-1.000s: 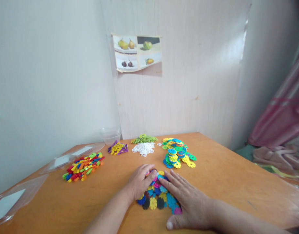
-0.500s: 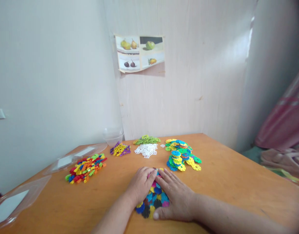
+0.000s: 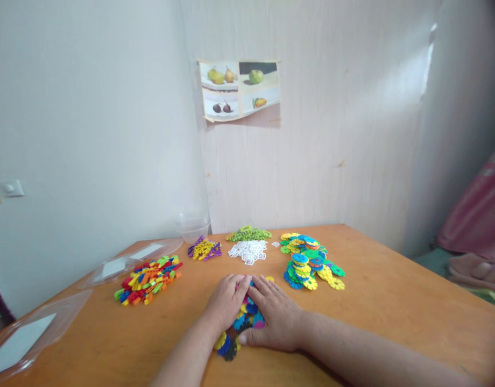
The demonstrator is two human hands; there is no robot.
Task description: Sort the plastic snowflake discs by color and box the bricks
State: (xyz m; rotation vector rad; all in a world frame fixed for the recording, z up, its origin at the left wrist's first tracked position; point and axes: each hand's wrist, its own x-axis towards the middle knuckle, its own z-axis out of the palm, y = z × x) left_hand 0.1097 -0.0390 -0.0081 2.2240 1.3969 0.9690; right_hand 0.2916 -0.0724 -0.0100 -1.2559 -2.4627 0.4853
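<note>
A small heap of coloured flower-shaped plastic discs (image 3: 244,321) lies on the orange table (image 3: 376,301) in front of me. My left hand (image 3: 224,304) rests on the heap's left side, fingers stretched and curved over the discs. My right hand (image 3: 274,317) lies flat against the right side, fingers together, thumb at the near edge. The two hands meet at their fingertips over the far end of the heap. Neither hand grips a piece.
Farther back lie a larger pile of flower discs (image 3: 308,260), white lattice pieces (image 3: 248,250), green pieces (image 3: 247,234), purple-yellow pieces (image 3: 204,249) and a multicoloured brick pile (image 3: 148,272). A clear tub (image 3: 192,227) and clear lids (image 3: 126,260) sit left. A fruit picture (image 3: 239,88) hangs on the wall.
Both hands have drawn closer together, squeezing the disc heap into a narrower clump. The right hand slid left. The view has shifted slightly.
</note>
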